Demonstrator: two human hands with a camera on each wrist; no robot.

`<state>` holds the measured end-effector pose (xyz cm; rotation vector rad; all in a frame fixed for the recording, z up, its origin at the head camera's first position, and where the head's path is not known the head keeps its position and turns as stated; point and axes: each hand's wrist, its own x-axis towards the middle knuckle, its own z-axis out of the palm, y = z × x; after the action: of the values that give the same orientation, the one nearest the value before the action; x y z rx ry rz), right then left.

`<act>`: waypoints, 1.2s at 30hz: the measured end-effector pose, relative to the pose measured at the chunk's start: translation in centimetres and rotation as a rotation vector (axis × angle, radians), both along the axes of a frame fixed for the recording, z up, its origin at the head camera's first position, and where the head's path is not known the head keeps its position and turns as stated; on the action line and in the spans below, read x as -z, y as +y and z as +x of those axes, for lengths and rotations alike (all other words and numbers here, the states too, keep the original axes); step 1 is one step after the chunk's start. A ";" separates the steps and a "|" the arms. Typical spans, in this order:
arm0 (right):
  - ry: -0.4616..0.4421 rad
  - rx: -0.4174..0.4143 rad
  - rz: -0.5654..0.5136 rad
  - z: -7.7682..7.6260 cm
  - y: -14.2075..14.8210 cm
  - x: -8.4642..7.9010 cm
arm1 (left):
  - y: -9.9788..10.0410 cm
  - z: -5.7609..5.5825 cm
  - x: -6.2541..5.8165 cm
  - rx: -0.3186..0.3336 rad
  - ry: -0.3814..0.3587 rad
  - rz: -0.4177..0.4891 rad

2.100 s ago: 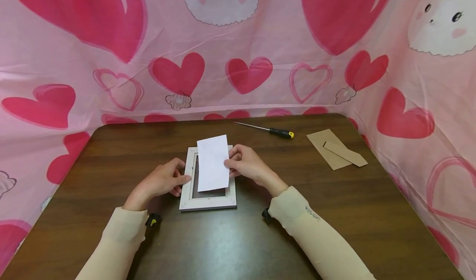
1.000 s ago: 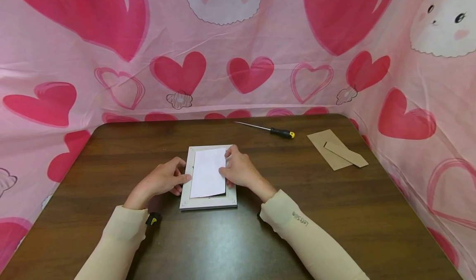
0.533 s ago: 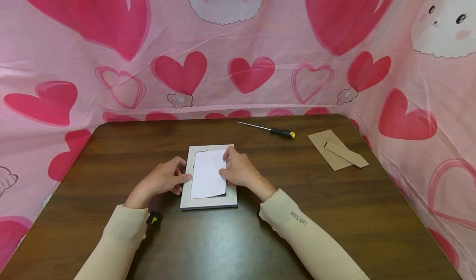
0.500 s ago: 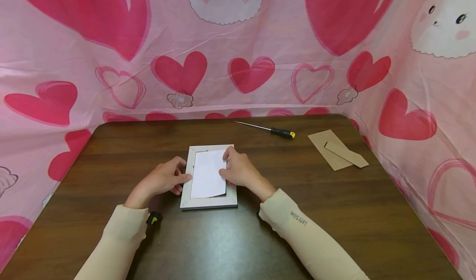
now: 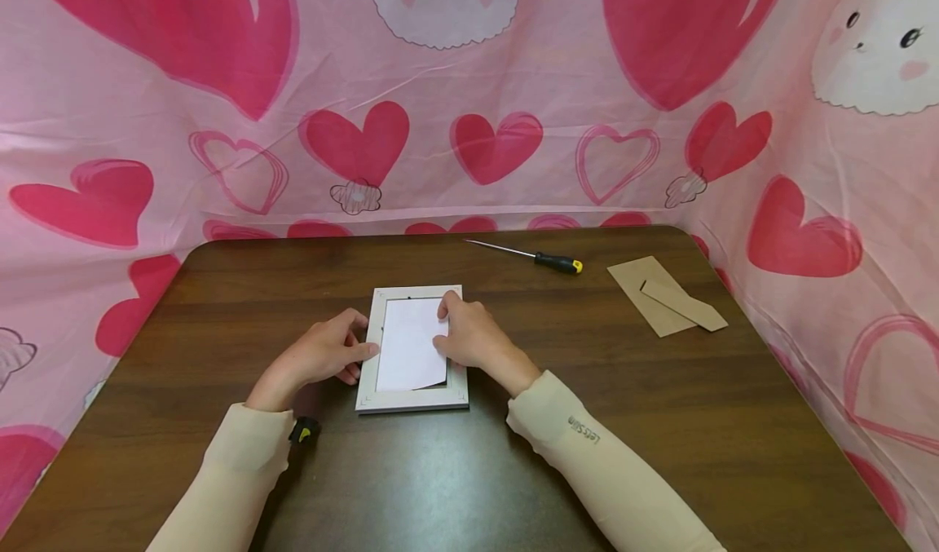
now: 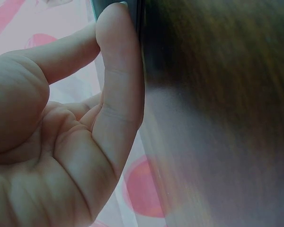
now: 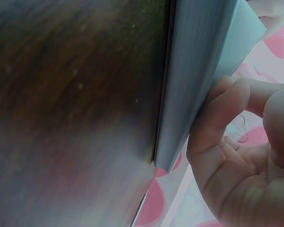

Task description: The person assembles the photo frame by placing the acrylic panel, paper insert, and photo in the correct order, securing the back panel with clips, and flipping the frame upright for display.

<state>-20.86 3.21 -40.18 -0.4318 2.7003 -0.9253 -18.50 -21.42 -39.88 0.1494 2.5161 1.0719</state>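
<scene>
A white picture frame [image 5: 421, 401] lies face down on the table, its recess facing up. Inside that recess sits a white sheet of paper [image 5: 411, 344], lifted slightly at its lower right, where a dark sliver of the opening shows. My left hand [image 5: 323, 355] grips the frame's left side, thumb on top and fingers along the outer edge. At the opposite side my right hand [image 5: 477, 336] pinches the paper's right edge between thumb and fingers. In the right wrist view the paper [image 7: 241, 40] juts above the frame's side [image 7: 191, 80], next to the fingertips.
A screwdriver [image 5: 557, 263] with a black and yellow handle lies behind the frame. Toward the right rest a brown backing board [image 5: 645, 287] and, partly over it, a brown stand piece [image 5: 682, 303]. Pink heart-patterned cloth [image 5: 491, 185] hangs beyond the table [image 5: 623, 421].
The paper has come down from above the frame into its recess, and lately shifted a little toward me. My right hand moved left with it; the left hand stayed on the frame.
</scene>
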 end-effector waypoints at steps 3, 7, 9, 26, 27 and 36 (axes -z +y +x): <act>-0.004 -0.001 0.003 0.0 0.0 0.0 | 0.0 0.0 0.0 -0.003 0.000 -0.006; 0.008 -0.002 0.029 0.0 -0.1 0.0 | 0.0 0.0 0.1 -0.002 0.002 -0.005; 0.020 -0.004 0.048 0.0 -0.2 0.0 | -0.1 0.0 0.1 0.000 0.005 -0.003; 0.055 -0.040 0.130 -0.1 -0.6 -0.2 | -0.2 -0.2 0.3 -0.011 0.002 -0.007; 0.058 -0.041 0.135 -0.1 -0.6 -0.2 | -0.2 -0.2 0.3 -0.012 0.002 -0.008; 0.072 -0.046 0.151 -0.1 -0.5 -0.1 | -0.1 -0.2 0.2 -0.017 -0.006 -0.015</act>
<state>-20.94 2.69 -40.03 -0.5017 2.7881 -0.7003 -18.66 -21.53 -40.07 0.1211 2.5239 1.0584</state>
